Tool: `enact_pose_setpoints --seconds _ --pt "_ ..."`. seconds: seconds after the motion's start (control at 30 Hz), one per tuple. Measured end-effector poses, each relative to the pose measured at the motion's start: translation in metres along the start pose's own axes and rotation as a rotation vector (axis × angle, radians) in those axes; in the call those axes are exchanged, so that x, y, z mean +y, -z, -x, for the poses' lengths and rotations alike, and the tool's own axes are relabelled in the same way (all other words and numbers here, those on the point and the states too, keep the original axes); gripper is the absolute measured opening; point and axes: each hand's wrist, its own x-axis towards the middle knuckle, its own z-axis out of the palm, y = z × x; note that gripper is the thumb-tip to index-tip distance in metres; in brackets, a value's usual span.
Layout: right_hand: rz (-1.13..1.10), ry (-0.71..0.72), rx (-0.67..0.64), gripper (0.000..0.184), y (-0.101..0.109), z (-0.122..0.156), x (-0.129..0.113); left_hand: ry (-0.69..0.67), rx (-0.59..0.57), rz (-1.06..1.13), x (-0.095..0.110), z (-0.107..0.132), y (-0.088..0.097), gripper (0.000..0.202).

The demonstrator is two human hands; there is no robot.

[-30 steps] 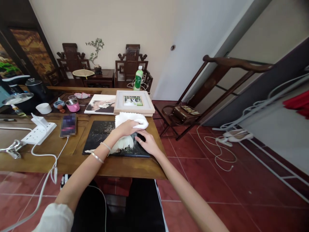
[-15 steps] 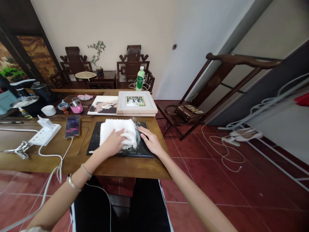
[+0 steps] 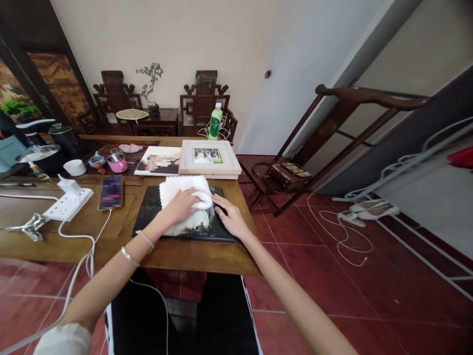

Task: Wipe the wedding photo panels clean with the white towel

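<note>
A dark glossy picture panel lies flat on the wooden table near its front edge. My left hand is closed on a white folded cloth and presses it onto the panel's right half. My right hand lies flat, fingers spread, on the panel's right edge beside the cloth. Just behind the panel lie a pale wooden framed photo and an unframed photo print.
A phone on a cable and a white power strip lie left of the panel. A pink pot, white bowl, kettle and green bottle stand further back. A wooden chair with a bag stands right.
My left hand slid the cloth toward me over the panel, then back up and to the right. My right hand stayed on the panel's right edge.
</note>
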Motion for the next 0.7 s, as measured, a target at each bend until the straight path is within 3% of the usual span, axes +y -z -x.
enact_pose_setpoints --seconds 0.13,0.23,0.37,0.47,0.53,0.6,0.7 --pt "0.001 -0.002 0.000 0.038 0.000 0.000 -0.001 0.079 -0.001 -0.051 -0.015 -0.015 -0.006 0.037" --pt "-0.006 -0.011 -0.001 0.037 0.000 0.000 0.000 0.074 -0.054 -0.071 -0.003 -0.004 -0.005 0.038" --pt "-0.010 -0.012 -0.007 0.037 0.001 0.000 0.000 0.040 -0.213 -0.104 0.037 0.044 0.004 0.035" --pt "-0.003 -0.007 -0.011 0.037 0.002 0.000 -0.001 -0.068 -0.305 -0.113 0.069 0.087 0.007 0.030" --pt "0.000 -0.005 -0.009 0.037 0.002 -0.001 -0.002 -0.105 -0.302 -0.091 0.082 0.106 0.007 0.026" --pt "0.001 -0.005 -0.009 0.037 0.001 -0.001 -0.002 -0.118 -0.276 -0.062 0.081 0.109 0.006 0.026" --pt "0.002 -0.001 -0.010 0.037 0.000 -0.001 -0.001 -0.103 -0.254 -0.019 0.059 0.086 0.008 0.030"
